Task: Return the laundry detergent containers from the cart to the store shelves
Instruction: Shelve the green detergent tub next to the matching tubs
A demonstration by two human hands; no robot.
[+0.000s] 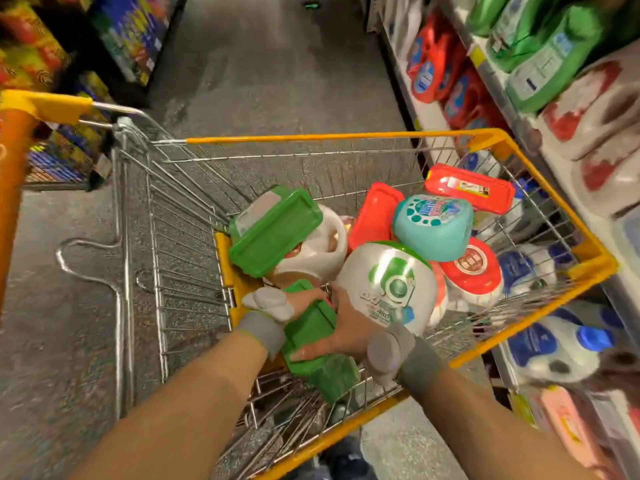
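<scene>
1. Head view: a wire shopping cart (pixel 346 137) with a yellow rim fills the middle, standing slantwise in a store aisle.
2. Both hands reach into the near corner of the cart and grip one green-lidded detergent tub (pixel 317 344) that lies tilted against the near rim.
3. The left hand (pixel 298 303) curls over the tub's far end, fingers wrapped on the lid edge; a grey band and a grey device sit at the wrist.
4. The right hand (pixel 341 332) lies across the lid with the thumb along its near edge and the fingers bent over the right side; it wears the same grey band and device.
5. A second green-lidded tub (pixel 273 232) leans just beyond the left hand, touching the cart's left wall.
6. A white round tub (pixel 388 285) with a green logo sits just right of the right hand, touching it or nearly so.
7. Behind it are a teal tub (pixel 433 226), a red flat lid (pixel 372 214), a red rectangular tub (pixel 469 188) and a red round lid (pixel 472 266), packed close together.
8. The far part of the cart's basket holds nothing, leaving open room there.
9. The shelves (pixel 512 95) on the right run just beside the cart's right rim, stocked with red, green and blue-capped white containers.
10. Left of the cart lies bare grey floor (pixel 263 71), with the aisle open ahead.
</scene>
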